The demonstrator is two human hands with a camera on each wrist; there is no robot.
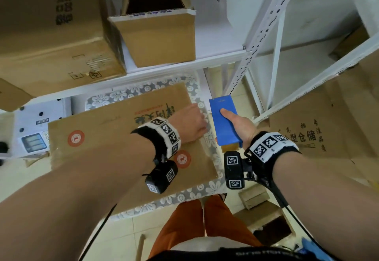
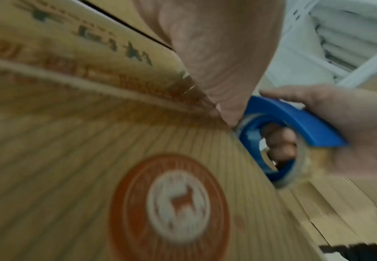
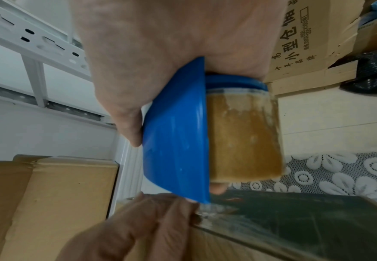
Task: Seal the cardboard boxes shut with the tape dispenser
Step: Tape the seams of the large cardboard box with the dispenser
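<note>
A brown cardboard box [image 1: 114,137] with two orange round logos lies with its flaps closed on a lace-patterned mat [image 1: 211,137]. My left hand [image 1: 194,123] rests on the box's right end. Its fingers [image 3: 138,220] reach down over the edge and lie fairly straight against the side. Just to the right of that edge, my right hand [image 1: 235,125] grips a blue tape dispenser [image 1: 223,123] with my thumb on its top plate. A brown tape roll [image 3: 243,137] sits in the dispenser, whose front edge meets the box's edge beside my left fingertips. A shiny strip of tape [image 3: 272,217] shows there.
A white metal rack [image 1: 256,41] stands behind, with an open box [image 1: 160,35] and a large closed box [image 1: 51,35] on its shelf. A white scale [image 1: 34,129] sits to the left. Flattened printed cardboard [image 1: 307,129] leans at the right. Small boxes [image 1: 256,199] lie on the tiled floor.
</note>
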